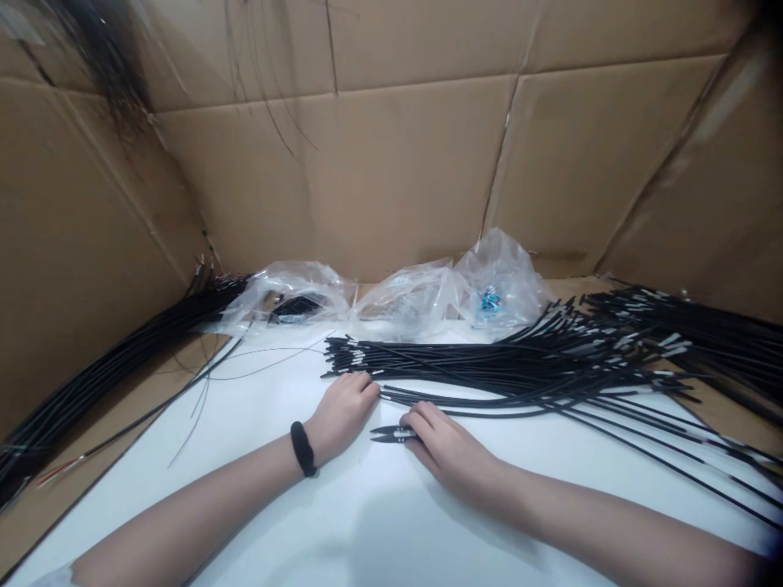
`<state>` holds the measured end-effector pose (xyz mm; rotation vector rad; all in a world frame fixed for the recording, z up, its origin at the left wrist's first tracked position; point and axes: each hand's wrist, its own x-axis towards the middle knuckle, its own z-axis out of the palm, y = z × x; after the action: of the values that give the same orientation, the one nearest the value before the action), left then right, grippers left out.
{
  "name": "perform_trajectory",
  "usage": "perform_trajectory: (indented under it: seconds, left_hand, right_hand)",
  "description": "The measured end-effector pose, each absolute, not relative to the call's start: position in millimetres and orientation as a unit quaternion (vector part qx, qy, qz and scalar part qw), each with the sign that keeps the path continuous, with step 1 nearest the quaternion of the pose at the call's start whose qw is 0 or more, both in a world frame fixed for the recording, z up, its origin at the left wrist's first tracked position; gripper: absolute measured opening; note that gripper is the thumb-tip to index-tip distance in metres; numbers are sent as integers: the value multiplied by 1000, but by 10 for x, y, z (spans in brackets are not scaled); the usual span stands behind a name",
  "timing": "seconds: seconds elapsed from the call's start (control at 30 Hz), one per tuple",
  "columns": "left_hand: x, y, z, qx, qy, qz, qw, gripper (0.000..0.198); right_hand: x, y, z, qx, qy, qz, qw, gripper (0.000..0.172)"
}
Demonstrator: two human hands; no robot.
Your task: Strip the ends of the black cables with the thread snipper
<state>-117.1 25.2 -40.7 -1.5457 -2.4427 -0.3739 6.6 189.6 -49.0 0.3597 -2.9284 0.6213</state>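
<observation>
My right hand [449, 448] is closed around a small pair of black thread snips [391, 434]. Their pointed blades face left, slightly apart, above the white tabletop. My left hand [343, 412] has its fingers curled, right at the left ends of several black cables [465, 401]. Its fingertips are hidden, so whether it pinches a cable end does not show. Just beyond both hands lies a thick pile of black cables [440, 359] with pale tips or labels, stretching to the right. A black band [303, 448] is on the left wrist.
Clear plastic bags [404, 302] stand along the back, one with blue small parts [489, 300]. Long black cable bundles lie at the left [122, 350] and right [734, 334]. A cable with stripped coloured wires [61, 469] lies at left. Cardboard walls [391, 179] enclose the back and sides.
</observation>
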Motion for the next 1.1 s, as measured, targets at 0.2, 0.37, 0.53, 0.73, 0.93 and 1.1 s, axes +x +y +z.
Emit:
perform_trajectory:
  seconds: [0.2, 0.37, 0.53, 0.73, 0.93, 1.1]
  left_hand:
    - [-1148, 209, -275, -465, -825, -317, 50, 17]
    - [-1159, 180, -132, -387, -795, -462, -63, 15]
    - [-1084, 237, 41, -365, -747, -540, -130, 18]
    - [-975, 392, 537, -346, -701, -605, -151, 21]
    - [-960, 429, 868, -317, -708, -628, -69, 17]
    - [-931, 427, 821, -317, -718, -617, -60, 12]
  right_hand:
    - [53, 1891, -585, 165, -961, 161, 154, 14]
    - [62, 1906, -413, 154, -928, 157, 299, 13]
    - [-59, 1897, 17, 61, -940, 214, 259, 19]
    - [-246, 1799, 529, 59, -921, 310, 228, 13]
    - [-278, 1752, 778, 87, -854, 427, 283, 10]
    - [-223, 1743, 749, 93, -861, 427, 262, 10]
